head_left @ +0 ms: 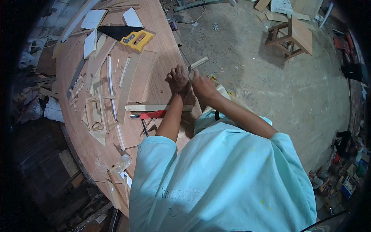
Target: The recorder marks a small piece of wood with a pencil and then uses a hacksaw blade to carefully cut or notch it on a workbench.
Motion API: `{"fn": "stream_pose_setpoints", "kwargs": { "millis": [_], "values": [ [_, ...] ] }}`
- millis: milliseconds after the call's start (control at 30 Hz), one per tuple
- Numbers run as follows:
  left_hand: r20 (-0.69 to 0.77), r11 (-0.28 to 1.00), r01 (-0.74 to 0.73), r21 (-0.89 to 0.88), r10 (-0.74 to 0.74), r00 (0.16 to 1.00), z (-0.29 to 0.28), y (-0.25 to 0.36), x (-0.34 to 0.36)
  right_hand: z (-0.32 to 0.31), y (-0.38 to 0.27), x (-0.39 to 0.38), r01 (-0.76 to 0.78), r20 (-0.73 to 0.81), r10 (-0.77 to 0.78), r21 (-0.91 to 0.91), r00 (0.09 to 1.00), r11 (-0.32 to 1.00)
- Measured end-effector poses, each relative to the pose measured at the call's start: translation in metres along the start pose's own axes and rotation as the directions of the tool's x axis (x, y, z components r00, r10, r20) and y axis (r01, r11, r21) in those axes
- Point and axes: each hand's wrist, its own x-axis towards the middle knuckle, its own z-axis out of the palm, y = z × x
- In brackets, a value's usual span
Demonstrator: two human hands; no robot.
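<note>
Just ahead of both grips, at the edge of the desk [166, 42], a pale wood strip [200, 62] jutted out over the floor [251, 96]. The right grip [203, 88] was closed, its fingers apparently clamped on the near end of a thin blade [185, 57] that appeared to cross the strip; any handle was hidden. The left grip [179, 79] lay palm down beside the blade; whether its fingers were clamped on the strip could not be told. The strip was judged light, stiff and dry, with little slip, but liable to splinter or chatter at its unsupported end. The soundest hold was judged to be on the desk side of the blade, fingertips clear of it. Behind the left grip lay a longer batten [147, 108] and a red knife [151, 115]. Farther ahead and left lay a yellow-handled saw [138, 40]. Well right of the grips stood a wooden stool [301, 34].
</note>
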Motion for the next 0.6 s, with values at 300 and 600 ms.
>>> {"fn": "stream_pose_setpoints", "kwargs": {
  "millis": [300, 600],
  "values": [
    [-0.151, 0.999, -0.037, -0.038, 0.031, 0.988, 0.001, 0.004, 0.001, 0.012, 0.011, 0.011, 0.001, 0.016, -0.001, -0.005, 1.0, 1.0],
    [-0.202, 0.987, -0.112, -0.113, 0.088, 0.975, -0.009, 0.01, 0.003, 0.001, 0.011, 0.017, -0.064, -0.011, 0.064, -0.016, 0.998, 0.998]
  ]
}}
